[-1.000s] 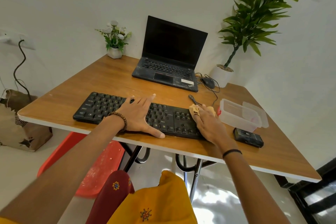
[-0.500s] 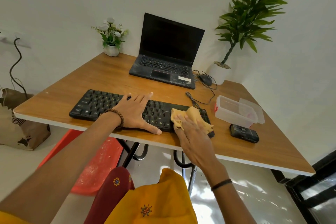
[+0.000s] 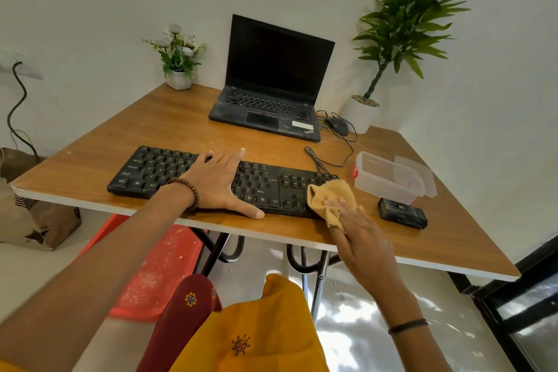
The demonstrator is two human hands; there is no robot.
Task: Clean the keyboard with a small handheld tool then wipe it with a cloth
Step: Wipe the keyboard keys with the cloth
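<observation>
A black keyboard (image 3: 157, 172) lies along the near edge of the wooden table (image 3: 169, 121). My left hand (image 3: 219, 183) rests flat on its middle keys, fingers spread, holding nothing. A crumpled yellow cloth (image 3: 330, 195) covers the keyboard's right end. My right hand (image 3: 360, 232) presses on the cloth with its fingertips, the palm hanging over the table's front edge. A small black handheld tool (image 3: 403, 216) lies on the table to the right of the cloth, untouched.
A clear plastic box (image 3: 386, 178) with its lid stands right of the keyboard. An open black laptop (image 3: 271, 84), a mouse (image 3: 337, 125) with cable, a small flower pot (image 3: 178, 78) and a tall potted plant (image 3: 365, 113) line the back. A red chair (image 3: 160, 272) sits under the table.
My right hand with the cloth swept from the keyboard's far right end leftward over the keys, then back to the right end and nearer the front edge. My left hand stayed put.
</observation>
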